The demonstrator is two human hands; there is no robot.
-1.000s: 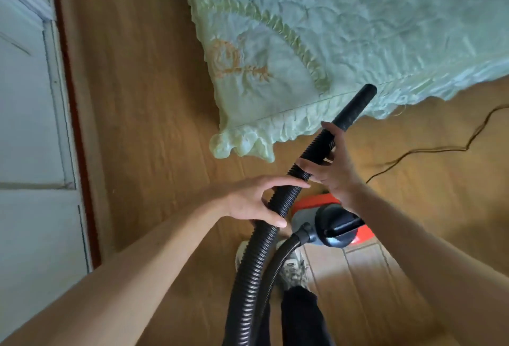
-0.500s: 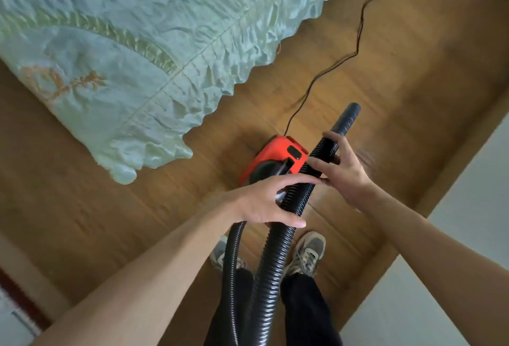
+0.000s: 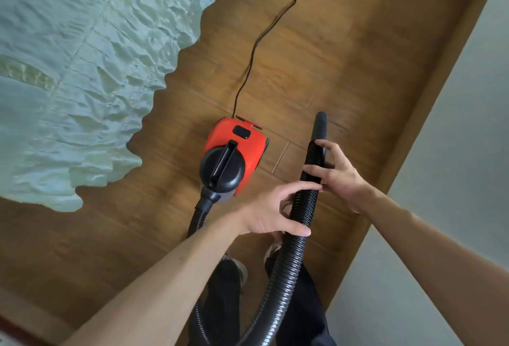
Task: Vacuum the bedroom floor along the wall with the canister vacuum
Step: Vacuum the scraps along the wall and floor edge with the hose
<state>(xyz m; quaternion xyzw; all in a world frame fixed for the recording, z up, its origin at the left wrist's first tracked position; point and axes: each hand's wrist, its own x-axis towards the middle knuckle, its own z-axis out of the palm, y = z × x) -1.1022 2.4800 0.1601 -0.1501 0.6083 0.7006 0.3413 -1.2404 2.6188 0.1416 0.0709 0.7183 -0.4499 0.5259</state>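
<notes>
You've swung right since before: wall [image 3: 468, 125] now close, both hands on hose [image 3: 303, 207], nozzle [image 3: 320, 125] aimed along skirting for reach.

Left hand [image 3: 271, 212] and right hand [image 3: 337, 177] each wrap it.

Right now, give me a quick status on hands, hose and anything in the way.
Both hands, left and right, grip hose. Nozzle off floor. Canister and cord ahead.

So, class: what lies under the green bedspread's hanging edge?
Wooden floor runs up to the bedspread and its ruffled edge; whatever lies beneath the fabric is covered.
</notes>
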